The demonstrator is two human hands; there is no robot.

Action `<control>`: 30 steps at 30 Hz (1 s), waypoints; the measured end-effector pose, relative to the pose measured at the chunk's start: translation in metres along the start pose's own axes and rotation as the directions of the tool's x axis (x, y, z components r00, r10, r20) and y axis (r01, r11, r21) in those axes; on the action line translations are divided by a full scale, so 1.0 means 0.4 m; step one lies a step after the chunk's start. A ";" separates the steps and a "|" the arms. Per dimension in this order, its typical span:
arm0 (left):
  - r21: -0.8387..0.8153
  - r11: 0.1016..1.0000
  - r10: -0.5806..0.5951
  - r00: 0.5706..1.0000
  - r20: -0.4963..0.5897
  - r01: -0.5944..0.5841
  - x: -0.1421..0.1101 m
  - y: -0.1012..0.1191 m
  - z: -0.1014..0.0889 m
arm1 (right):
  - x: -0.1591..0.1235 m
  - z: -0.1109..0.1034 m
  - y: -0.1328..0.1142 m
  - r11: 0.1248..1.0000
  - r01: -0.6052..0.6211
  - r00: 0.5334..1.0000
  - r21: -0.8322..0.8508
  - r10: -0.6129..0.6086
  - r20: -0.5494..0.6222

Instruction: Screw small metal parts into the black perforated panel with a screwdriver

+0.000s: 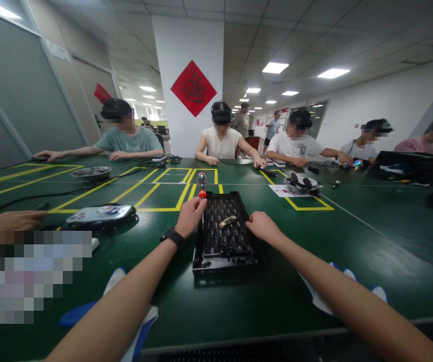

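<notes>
An open black case (220, 264), shallow and rectangular, lies on the table in front of me. Inside are a small gold-coloured part (227, 221) and several small dark bits; its floor looks patterned. My left hand (191, 217) is closed at the case's left edge, around the lower end of a screwdriver (202, 182). The clear and red handle points up and away from me; its blade is hidden. At the opposite edge, my right hand (264, 227) is closed with curled fingers against the case wall. Its fingertips are partly hidden.
White-and-blue gloves (146, 322) lie beneath my forearms. To the left are a device in clear wrapping (103, 215), a metal bowl (91, 173), cables and another person's hand (16, 221). A round metal object (301, 185) sits on paper at right. Several people sit across the green table (352, 216).
</notes>
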State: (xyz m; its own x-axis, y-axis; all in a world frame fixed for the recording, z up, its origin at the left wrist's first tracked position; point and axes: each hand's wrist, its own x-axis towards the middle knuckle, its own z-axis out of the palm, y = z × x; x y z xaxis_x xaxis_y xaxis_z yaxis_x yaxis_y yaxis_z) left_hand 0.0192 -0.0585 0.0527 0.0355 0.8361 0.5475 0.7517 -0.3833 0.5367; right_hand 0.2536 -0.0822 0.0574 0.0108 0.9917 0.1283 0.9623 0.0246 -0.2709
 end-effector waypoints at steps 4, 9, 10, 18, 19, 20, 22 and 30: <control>-0.148 0.977 0.167 0.982 0.085 -0.153 -0.023 0.077 -0.014 | -0.010 -0.046 -0.033 0.957 0.137 0.980 0.257 -0.094 -0.173; -0.277 0.925 0.343 0.889 0.303 -0.262 -0.056 0.157 -0.017 | -0.032 -0.036 -0.101 0.309 0.170 0.936 0.936 -0.347 -0.056; -0.287 0.920 0.359 0.871 0.335 -0.269 -0.061 0.166 -0.016 | -0.033 -0.028 -0.107 0.201 0.095 0.934 0.975 -0.357 -0.017; -0.080 0.983 0.172 0.980 0.097 -0.164 -0.028 0.083 -0.002 | 0.059 -0.031 0.043 0.661 -0.036 0.996 0.750 -0.040 0.083; -0.047 0.989 0.141 0.988 0.057 -0.139 -0.019 0.056 0.008 | 0.071 -0.030 0.070 0.731 -0.065 0.996 0.679 0.003 0.092; -0.025 0.994 0.108 0.994 0.037 -0.107 -0.010 0.029 0.020 | 0.079 -0.026 0.092 0.780 -0.086 0.995 0.620 0.035 0.094; -0.025 1.000 0.008 1.000 0.013 -0.007 0.003 -0.022 0.047 | 0.087 -0.013 0.121 0.860 -0.115 0.993 0.497 0.082 0.088; -0.173 0.951 -0.216 0.952 0.219 0.256 0.013 -0.084 0.106 | 0.065 0.027 0.086 0.981 -0.164 0.984 0.103 0.155 0.090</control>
State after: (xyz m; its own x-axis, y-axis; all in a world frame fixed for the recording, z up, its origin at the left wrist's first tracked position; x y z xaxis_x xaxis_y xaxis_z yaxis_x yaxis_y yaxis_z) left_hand 0.0220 -0.0248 0.0104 0.0150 0.9643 0.2645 0.6098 -0.2185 0.7619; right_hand 0.2840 -0.0542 0.0410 0.1352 0.9908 -0.0016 0.9144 -0.1254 -0.3850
